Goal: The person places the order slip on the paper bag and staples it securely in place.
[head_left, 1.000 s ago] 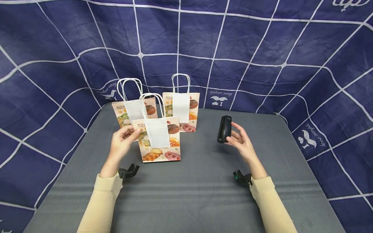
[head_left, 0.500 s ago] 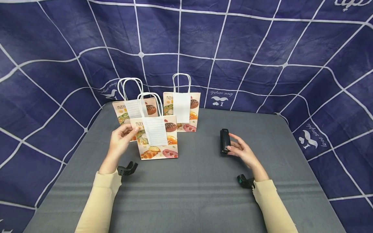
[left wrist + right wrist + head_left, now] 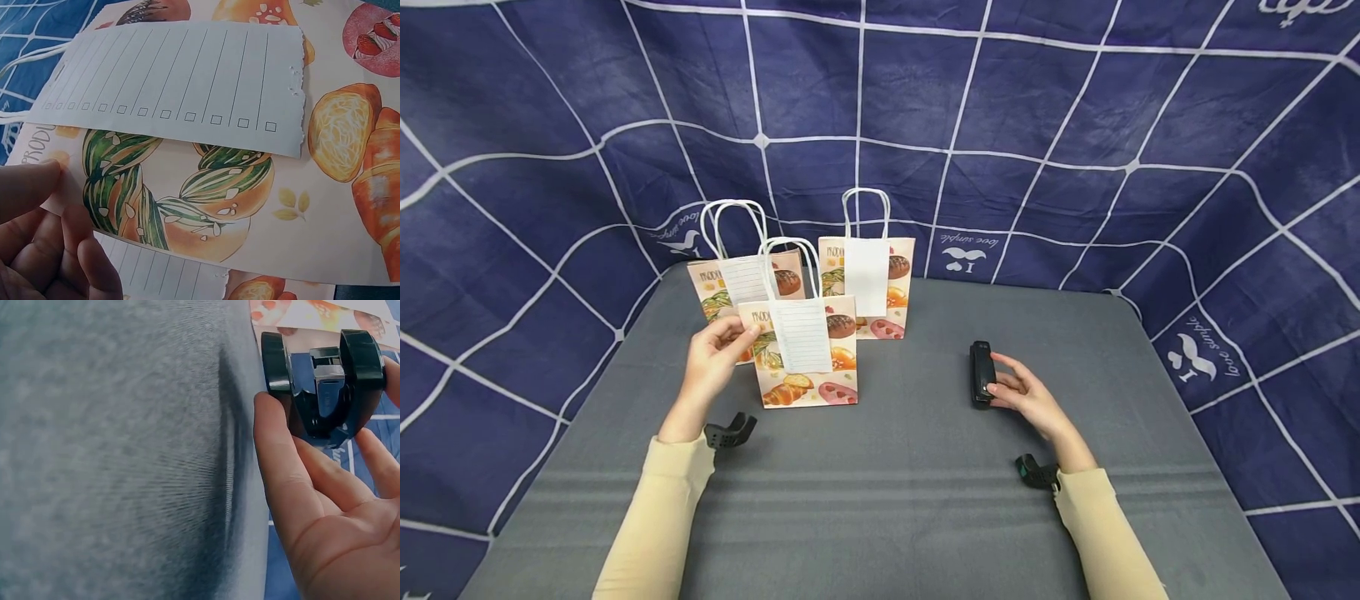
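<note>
My left hand (image 3: 713,358) pinches the upper left edge of the front paper bag (image 3: 775,390), printed with bread and pastries. A lined paper slip (image 3: 803,337) with small checkboxes hangs down its front from below the white twisted handles. In the left wrist view my thumb (image 3: 28,187) presses beside the printed lettering. At the right, my right hand (image 3: 1028,402) holds a black stapler (image 3: 981,375) low over the table, fingers on one side and thumb on the other. The right wrist view shows the open mouth of the stapler (image 3: 362,369) and its metal part.
Behind the front bag stand a second bag (image 3: 711,283) at the left, partly hidden, and a third bag (image 3: 898,296) at the back; both carry paper slips. A blue gridded cloth (image 3: 1037,100) walls in the grey table (image 3: 910,467). Black mounts sit at both wrists.
My right hand has brought the stapler down and towards me, close to the table. The front bag, still pinched by my left hand, has shifted slightly left and back.
</note>
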{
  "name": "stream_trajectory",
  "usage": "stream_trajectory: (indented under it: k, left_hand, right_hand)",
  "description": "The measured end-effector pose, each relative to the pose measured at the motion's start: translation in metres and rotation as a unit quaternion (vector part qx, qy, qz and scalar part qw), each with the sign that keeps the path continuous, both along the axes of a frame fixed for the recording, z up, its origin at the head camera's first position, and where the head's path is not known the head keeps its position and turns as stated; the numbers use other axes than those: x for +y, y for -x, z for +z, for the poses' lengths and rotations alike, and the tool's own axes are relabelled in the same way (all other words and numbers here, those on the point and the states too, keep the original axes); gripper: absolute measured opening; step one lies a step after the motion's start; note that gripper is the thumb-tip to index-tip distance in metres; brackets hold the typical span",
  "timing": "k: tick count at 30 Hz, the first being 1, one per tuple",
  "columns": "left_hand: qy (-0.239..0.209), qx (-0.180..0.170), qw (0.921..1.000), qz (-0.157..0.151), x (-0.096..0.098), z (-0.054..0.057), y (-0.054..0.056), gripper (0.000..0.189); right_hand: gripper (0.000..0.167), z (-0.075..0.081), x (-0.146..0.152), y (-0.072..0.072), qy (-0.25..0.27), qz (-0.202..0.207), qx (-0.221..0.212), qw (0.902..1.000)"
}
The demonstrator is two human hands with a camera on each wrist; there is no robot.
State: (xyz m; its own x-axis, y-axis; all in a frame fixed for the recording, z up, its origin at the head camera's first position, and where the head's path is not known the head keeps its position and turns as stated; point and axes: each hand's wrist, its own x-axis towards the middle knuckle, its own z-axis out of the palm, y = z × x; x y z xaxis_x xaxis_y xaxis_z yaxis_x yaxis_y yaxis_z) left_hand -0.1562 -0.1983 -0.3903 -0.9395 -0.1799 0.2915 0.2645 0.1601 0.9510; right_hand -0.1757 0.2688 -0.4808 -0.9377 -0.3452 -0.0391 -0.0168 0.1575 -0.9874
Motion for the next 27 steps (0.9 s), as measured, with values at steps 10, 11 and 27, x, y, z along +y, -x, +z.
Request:
stream_trajectory:
  k: [10,11,27]
  left_hand:
    - [-0.006,0.007,1.0000,-0.001,0.003,-0.002,0.000,0.016]
    - [-0.007,0.007,1.0000,0.000,0.003,-0.003,0.001,0.017]
    - [-0.028,0.011,0.9995,0.008,-0.006,-0.032,0.015,0.021]
  right_hand:
    - [0.065,-0.007,0.000,-0.003,-0.020,-0.001,-0.008,0.9998]
    - [0.066,-0.008,0.000,-0.003,-0.021,0.000,-0.007,0.9998]
    - [0.065,-0.008,-0.008,-0.005,-0.039,-0.016,0.013,0.9990]
